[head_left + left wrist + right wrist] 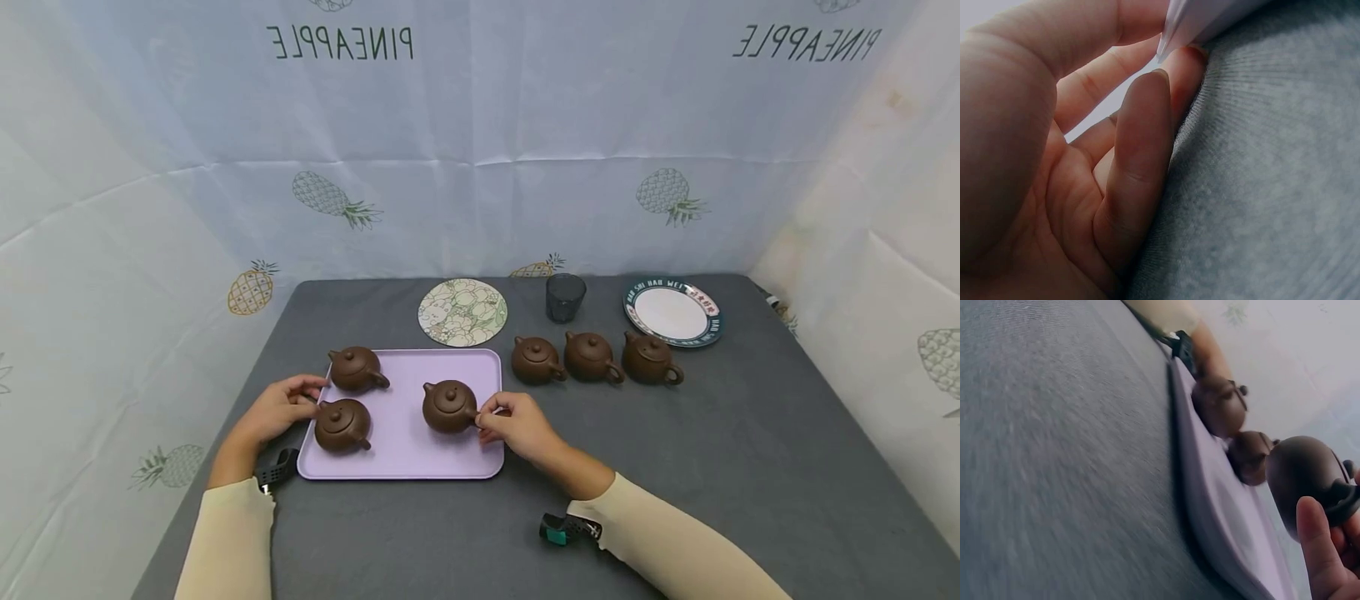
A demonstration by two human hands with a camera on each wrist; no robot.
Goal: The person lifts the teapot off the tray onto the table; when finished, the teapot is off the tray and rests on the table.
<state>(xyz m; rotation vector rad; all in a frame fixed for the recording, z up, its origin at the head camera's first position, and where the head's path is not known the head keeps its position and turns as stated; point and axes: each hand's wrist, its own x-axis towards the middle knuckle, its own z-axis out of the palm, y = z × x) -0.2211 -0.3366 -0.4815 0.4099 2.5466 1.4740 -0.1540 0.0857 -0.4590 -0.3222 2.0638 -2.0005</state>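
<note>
A lilac tray (405, 462) lies on the dark grey table. My left hand (281, 408) pinches its left rim; in the left wrist view the tray's edge (1179, 25) runs between thumb and fingers. Two brown teapots, a rear one (356, 369) and a front one (342, 425), stand on the tray's left part beside that hand. With thumb and fingers, my right hand (521, 427) holds a third brown teapot (448, 407) by its handle, over the tray's right part. The right wrist view shows this teapot (1300, 475) close up; whether its base touches the tray is unclear.
Right of the tray, three more brown teapots stand in a row: left (535, 360), middle (590, 358) and right (649, 360). Behind are a round patterned mat (462, 312), a dark glass (564, 297) and a green-rimmed plate (671, 312). Pineapple-print cloth (480, 200) hangs around the table.
</note>
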